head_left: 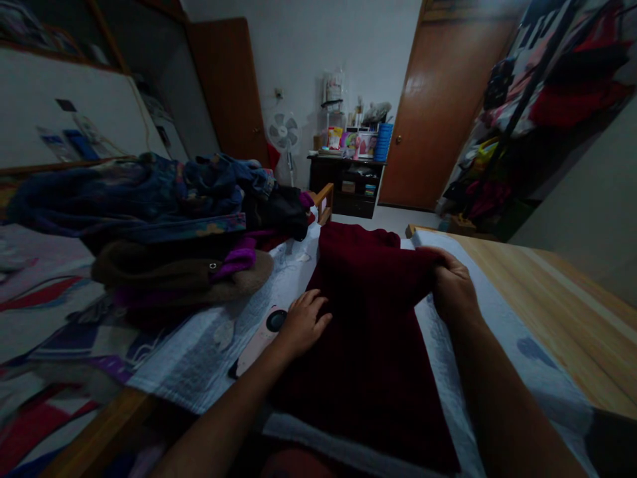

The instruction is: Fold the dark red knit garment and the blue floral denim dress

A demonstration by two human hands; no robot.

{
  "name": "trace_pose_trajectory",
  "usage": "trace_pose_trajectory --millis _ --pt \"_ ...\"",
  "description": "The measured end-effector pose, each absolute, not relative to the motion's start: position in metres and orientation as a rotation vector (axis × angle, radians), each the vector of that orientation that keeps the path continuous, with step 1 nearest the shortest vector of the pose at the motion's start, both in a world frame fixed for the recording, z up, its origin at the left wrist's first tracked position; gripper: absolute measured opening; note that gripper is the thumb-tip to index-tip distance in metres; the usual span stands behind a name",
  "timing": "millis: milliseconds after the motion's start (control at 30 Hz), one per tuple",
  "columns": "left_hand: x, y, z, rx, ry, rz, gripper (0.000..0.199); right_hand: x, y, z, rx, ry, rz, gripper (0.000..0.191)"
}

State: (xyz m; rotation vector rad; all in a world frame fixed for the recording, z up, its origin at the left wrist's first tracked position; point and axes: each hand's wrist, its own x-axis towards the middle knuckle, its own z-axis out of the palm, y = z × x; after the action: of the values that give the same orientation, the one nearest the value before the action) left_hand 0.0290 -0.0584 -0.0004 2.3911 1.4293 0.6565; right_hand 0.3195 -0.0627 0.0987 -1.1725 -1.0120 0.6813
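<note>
A dark red garment [368, 338] lies spread over a light blue quilted cloth [199, 362] in front of me. My left hand [304, 322] rests on the garment's left edge, its fingers apart. At the garment's upper right, my right hand [454, 282] is closed on a corner of the fabric and lifts it a little. A pink phone [256, 345] with a round dark camera ring lies on the cloth beside my left hand, partly behind my left forearm.
Piled clothes, with a denim piece [149, 199] over a brown one [169, 272], lie at the left. A wooden board [557, 299] is at the right. Farther back are a fan [284, 133], a dark cabinet [348, 186] and hanging clothes [577, 99].
</note>
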Motion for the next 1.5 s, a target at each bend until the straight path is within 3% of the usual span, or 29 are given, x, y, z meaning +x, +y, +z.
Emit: trace_pose_trajectory --millis 167,300,433,533,700,867,1000,1133,1333,1500 --pt "0.021 -0.058 -0.023 2.479 1.477 0.307 0.041 0.371 -0.065 0.041 -1.264 -0.566 0.730 0.030" --pt "0.022 -0.053 -0.022 2.477 1.444 0.293 0.040 0.396 -0.068 0.011 -1.642 -0.768 0.680 0.039" --pt "0.022 -0.039 -0.020 2.470 1.516 0.301 0.040 0.392 -0.068 0.016 -1.729 -1.037 0.600 0.055" --pt "0.021 -0.031 -0.020 2.485 1.560 0.279 0.042 0.379 -0.064 0.029 -1.776 -1.207 0.612 0.050" --pt "0.036 -0.031 -0.013 2.592 1.545 0.233 0.036 0.368 -0.056 0.043 -2.175 -1.522 0.330 0.044" --pt "0.071 -0.028 -0.004 2.559 1.705 0.150 0.050 0.360 -0.036 0.046 -2.528 -1.838 0.303 0.048" --pt "0.090 -0.017 -0.007 2.403 1.845 0.015 0.053 0.358 -0.012 0.036 -2.406 -1.893 0.462 0.056" --pt "0.090 -0.005 -0.009 2.324 1.837 -0.065 0.044 0.360 0.003 0.032 -2.122 -1.897 0.593 0.037" --pt "0.071 0.010 0.006 2.236 1.708 0.280 0.034 0.353 0.013 0.077 -1.615 -1.647 0.645 0.021" --pt "0.069 0.012 0.020 2.109 1.562 0.542 0.040 0.371 0.017 0.116 -1.457 -1.383 0.707 0.031"
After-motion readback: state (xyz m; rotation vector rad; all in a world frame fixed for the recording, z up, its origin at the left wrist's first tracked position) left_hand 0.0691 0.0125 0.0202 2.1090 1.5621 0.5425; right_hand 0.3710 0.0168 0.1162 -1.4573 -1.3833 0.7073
